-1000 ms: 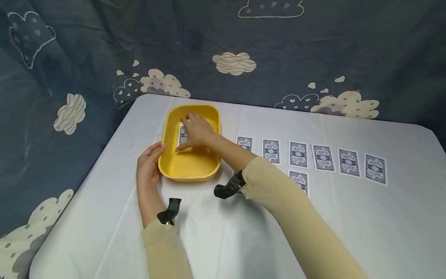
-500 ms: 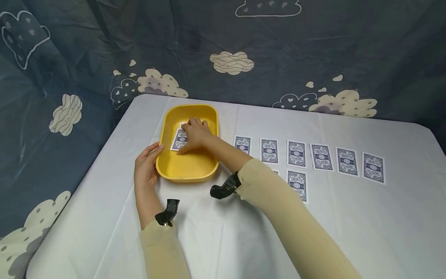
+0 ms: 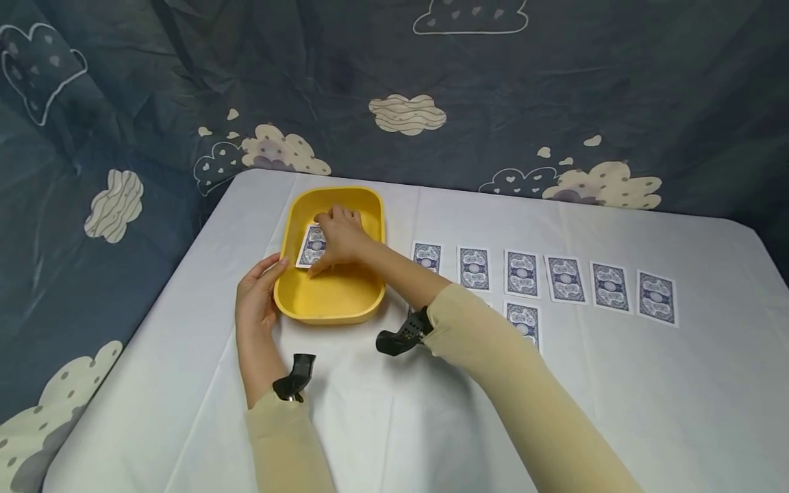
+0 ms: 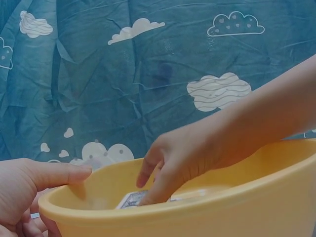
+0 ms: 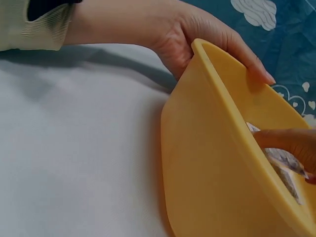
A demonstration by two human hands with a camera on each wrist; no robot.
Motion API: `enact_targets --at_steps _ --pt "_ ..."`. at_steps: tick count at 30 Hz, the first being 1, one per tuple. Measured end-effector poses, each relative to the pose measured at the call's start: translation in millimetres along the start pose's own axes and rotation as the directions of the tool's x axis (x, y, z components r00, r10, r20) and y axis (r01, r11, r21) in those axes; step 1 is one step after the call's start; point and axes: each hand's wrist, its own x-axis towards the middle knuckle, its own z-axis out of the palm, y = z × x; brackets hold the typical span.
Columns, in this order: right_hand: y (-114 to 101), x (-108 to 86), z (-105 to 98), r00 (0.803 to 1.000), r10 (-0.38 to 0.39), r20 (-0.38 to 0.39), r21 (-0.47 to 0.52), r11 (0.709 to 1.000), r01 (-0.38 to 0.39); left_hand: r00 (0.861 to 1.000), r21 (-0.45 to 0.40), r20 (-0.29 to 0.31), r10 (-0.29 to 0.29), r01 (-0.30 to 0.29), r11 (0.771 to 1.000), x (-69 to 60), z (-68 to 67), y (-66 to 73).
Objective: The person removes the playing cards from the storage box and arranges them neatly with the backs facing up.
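Observation:
A yellow plastic basin [image 3: 329,301] stands at the left of the table. My left hand [image 3: 257,291] grips its left side, with the thumb over the rim and the other fingers outside, as the left wrist view shows. My right hand [image 3: 341,236] reaches down inside the basin. Between its thumb and fingers it pinches a blue-backed playing card [image 3: 312,248]. In the right wrist view this card [image 5: 286,159] looks slightly bent, above another card [image 5: 289,186] in the basin. How many cards lie under the hand is hidden.
On the white tablecloth [image 3: 585,397], several face-down playing cards form a row to the right, ending at a far-right card [image 3: 657,298]. A nearer card [image 3: 522,323] lies below the row, partly covered by the right sleeve [image 3: 493,349]. A dark cloud-patterned cloth [image 3: 320,61] hangs behind.
My right hand stays in the basin, its fingers shifting slightly. The card showing beside it has moved a little left and toward me since a second ago. My left hand keeps its grip on the rim.

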Motion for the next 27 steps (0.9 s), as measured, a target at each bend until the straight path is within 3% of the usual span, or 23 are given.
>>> enact_targets --at_steps 6,13,27 --pt "-0.8 -13.2 -9.1 0.997 -0.012 -0.079 0.093 0.996 0.019 1.000 0.020 -0.007 -0.001 0.001 1.000 0.4 -0.6 -0.2" --pt "13.1 -40.7 -30.9 0.977 -0.032 -0.210 0.128 0.990 0.060 1.000 0.019 -0.008 0.009 -0.009 1.000 0.1 0.5 -0.8" --pt "86.1 -127.9 -64.4 0.968 0.026 -0.249 0.139 0.990 0.009 1.000 -0.003 -0.002 0.003 -0.003 1.000 -1.5 -0.9 -1.0"
